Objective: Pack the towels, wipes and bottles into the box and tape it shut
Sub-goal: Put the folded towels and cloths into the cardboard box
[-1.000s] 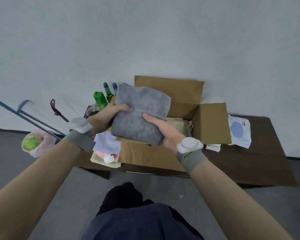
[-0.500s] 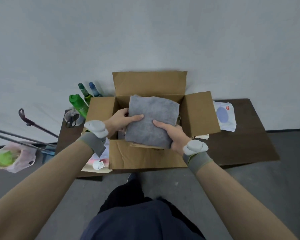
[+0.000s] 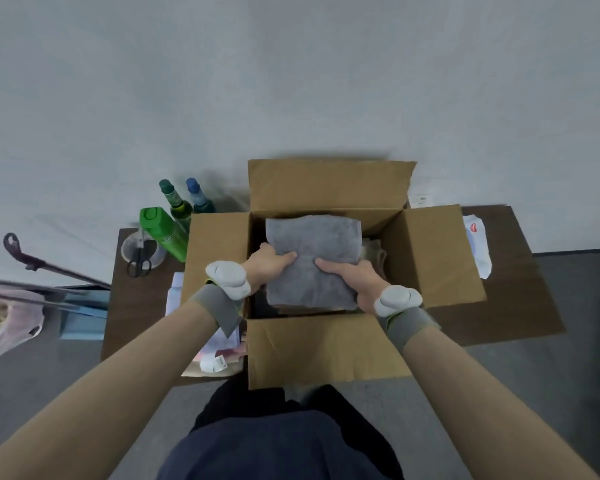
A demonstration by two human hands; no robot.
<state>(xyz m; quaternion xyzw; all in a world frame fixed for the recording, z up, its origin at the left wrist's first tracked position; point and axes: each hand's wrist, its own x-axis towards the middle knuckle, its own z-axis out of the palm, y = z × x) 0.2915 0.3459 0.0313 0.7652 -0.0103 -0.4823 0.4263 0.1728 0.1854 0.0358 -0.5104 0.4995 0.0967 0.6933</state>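
Brown cardboard box (image 3: 326,351) stands open at the near edge of the dark tabletop (image 3: 520,306), flaps spread on all four sides. Inside it, the folded grey towel (image 3: 314,258) lies over a beige cloth (image 3: 373,251), with dark room along the left wall. The left hand (image 3: 269,263) and right hand (image 3: 354,275) each have a closed grip on the towel's near edge, thumbs on top. A green flip-cap bottle (image 3: 163,233) stands left of the box and a white wipes pack (image 3: 478,247) lies to the right. The towel sits lower than half a second ago.

Bare storage-like room: plain white wall (image 3: 291,81), grey floor (image 3: 568,382), low brown table (image 3: 520,306), long tool handles (image 3: 66,270).
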